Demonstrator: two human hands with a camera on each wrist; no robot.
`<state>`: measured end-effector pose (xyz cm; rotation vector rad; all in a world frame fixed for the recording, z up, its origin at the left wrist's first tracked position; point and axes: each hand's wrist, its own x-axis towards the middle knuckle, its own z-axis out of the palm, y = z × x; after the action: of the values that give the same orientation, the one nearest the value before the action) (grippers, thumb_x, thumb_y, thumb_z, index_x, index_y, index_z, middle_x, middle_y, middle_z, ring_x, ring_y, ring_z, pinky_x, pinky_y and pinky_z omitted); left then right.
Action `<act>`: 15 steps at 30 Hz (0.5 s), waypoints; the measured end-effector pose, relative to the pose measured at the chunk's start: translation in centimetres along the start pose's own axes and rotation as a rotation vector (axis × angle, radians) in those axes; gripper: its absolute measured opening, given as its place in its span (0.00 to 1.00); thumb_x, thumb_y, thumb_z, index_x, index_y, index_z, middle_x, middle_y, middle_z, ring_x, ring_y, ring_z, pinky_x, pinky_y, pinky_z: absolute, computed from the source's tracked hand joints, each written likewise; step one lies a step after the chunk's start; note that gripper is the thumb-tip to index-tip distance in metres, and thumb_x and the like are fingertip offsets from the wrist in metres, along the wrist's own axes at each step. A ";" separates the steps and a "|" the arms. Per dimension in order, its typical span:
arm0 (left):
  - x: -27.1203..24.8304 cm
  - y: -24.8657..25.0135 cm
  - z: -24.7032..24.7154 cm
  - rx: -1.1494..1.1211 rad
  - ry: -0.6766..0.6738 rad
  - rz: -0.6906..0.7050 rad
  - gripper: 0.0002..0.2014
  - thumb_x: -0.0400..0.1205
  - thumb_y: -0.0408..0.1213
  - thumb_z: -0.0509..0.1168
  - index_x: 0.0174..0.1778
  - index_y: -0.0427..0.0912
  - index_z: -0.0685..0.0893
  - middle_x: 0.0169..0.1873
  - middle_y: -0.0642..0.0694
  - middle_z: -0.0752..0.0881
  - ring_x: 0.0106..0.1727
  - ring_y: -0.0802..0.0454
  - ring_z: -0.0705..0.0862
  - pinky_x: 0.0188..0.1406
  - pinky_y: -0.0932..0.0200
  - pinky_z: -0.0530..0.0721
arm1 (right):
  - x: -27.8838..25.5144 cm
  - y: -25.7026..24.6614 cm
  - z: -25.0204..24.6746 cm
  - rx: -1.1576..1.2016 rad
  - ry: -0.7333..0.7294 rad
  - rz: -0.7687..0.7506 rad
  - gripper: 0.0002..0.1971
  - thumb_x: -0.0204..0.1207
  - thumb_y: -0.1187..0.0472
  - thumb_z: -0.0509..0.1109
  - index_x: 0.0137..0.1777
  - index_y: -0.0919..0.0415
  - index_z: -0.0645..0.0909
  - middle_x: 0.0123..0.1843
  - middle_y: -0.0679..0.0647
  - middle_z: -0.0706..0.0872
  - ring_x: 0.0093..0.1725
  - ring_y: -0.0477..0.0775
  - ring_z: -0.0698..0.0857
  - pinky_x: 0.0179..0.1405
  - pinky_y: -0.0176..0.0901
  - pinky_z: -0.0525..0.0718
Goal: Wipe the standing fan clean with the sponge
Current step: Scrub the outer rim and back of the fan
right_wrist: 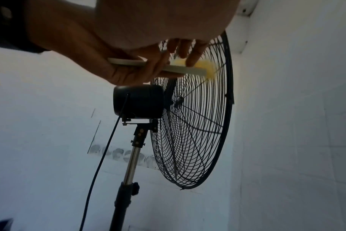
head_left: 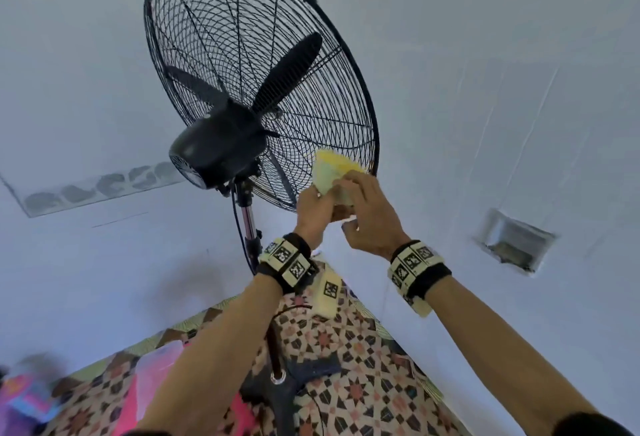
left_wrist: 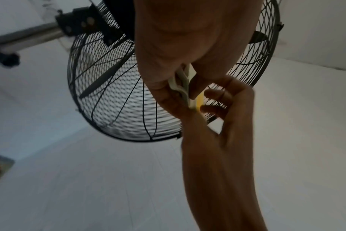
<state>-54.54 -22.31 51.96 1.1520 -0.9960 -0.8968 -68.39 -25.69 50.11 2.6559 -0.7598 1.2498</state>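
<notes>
A black standing fan (head_left: 221,148) with a round wire cage (head_left: 214,20) stands by white walls. A yellow sponge (head_left: 334,167) with a pale flat backing lies against the lower right of the cage's back. My left hand (head_left: 313,205) grips its near end. My right hand (head_left: 367,207) pinches its far side. In the left wrist view the sponge (left_wrist: 185,85) sits between the left palm (left_wrist: 178,46) and the right hand's fingers (left_wrist: 213,93). In the right wrist view the left hand (right_wrist: 124,68) holds the pale backing (right_wrist: 180,68), and my right fingers (right_wrist: 185,48) rest on the yellow part.
The fan's chrome pole (head_left: 247,217) and black cable (right_wrist: 101,150) run down to a base on a patterned floor covering (head_left: 363,383). Pink and coloured items (head_left: 152,380) lie at lower left. A recessed box (head_left: 516,245) is set in the right wall.
</notes>
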 end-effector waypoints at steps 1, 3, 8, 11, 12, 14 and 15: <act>0.7 0.4 -0.5 0.056 -0.012 0.024 0.08 0.84 0.39 0.70 0.55 0.41 0.90 0.46 0.40 0.94 0.44 0.37 0.93 0.44 0.41 0.93 | 0.2 0.2 0.5 -0.026 -0.016 0.034 0.37 0.60 0.65 0.67 0.75 0.67 0.75 0.73 0.64 0.75 0.74 0.67 0.72 0.74 0.57 0.78; 2.2 0.9 -1.4 0.211 -0.046 0.077 0.13 0.82 0.48 0.69 0.55 0.44 0.90 0.49 0.43 0.93 0.49 0.40 0.91 0.50 0.44 0.90 | 0.8 0.4 1.6 -0.086 0.009 0.084 0.37 0.63 0.66 0.71 0.77 0.67 0.73 0.74 0.64 0.74 0.74 0.68 0.71 0.74 0.58 0.77; 5.4 4.6 -3.1 0.308 -0.242 0.088 0.14 0.93 0.46 0.60 0.57 0.41 0.87 0.51 0.42 0.91 0.47 0.47 0.87 0.40 0.59 0.82 | 3.0 1.4 3.7 -0.230 0.160 0.292 0.29 0.74 0.71 0.70 0.76 0.67 0.73 0.75 0.67 0.73 0.72 0.71 0.72 0.64 0.62 0.85; 8.5 7.8 -4.9 0.470 -0.231 0.330 0.11 0.91 0.46 0.63 0.57 0.47 0.89 0.48 0.51 0.94 0.45 0.46 0.92 0.40 0.51 0.89 | 3.2 2.9 3.9 -0.123 0.269 0.359 0.30 0.71 0.77 0.68 0.75 0.63 0.71 0.72 0.68 0.74 0.67 0.72 0.76 0.56 0.65 0.88; 9.5 9.0 -5.4 0.569 -0.202 0.461 0.09 0.90 0.44 0.65 0.57 0.47 0.89 0.46 0.53 0.94 0.44 0.43 0.92 0.42 0.44 0.90 | 3.3 3.3 4.0 -0.083 0.302 0.348 0.30 0.72 0.77 0.68 0.74 0.60 0.69 0.71 0.67 0.74 0.64 0.73 0.77 0.55 0.65 0.87; 11.7 11.3 -6.7 0.793 -0.112 0.741 0.09 0.87 0.36 0.65 0.60 0.45 0.88 0.48 0.54 0.94 0.49 0.42 0.91 0.53 0.39 0.88 | 3.7 3.6 4.2 -0.019 0.359 0.344 0.26 0.77 0.75 0.68 0.72 0.58 0.68 0.70 0.63 0.74 0.60 0.71 0.81 0.50 0.60 0.88; 12.8 12.4 -7.2 0.887 -0.076 0.876 0.13 0.85 0.32 0.65 0.63 0.44 0.87 0.50 0.54 0.93 0.55 0.42 0.89 0.59 0.41 0.86 | 4.0 3.5 4.5 0.004 0.384 0.356 0.24 0.79 0.74 0.67 0.73 0.58 0.68 0.70 0.61 0.74 0.57 0.70 0.82 0.47 0.57 0.88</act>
<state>-43.02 -29.84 65.37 1.1856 -1.8422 0.2588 -64.85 -31.69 49.70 2.2333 -1.1879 1.7732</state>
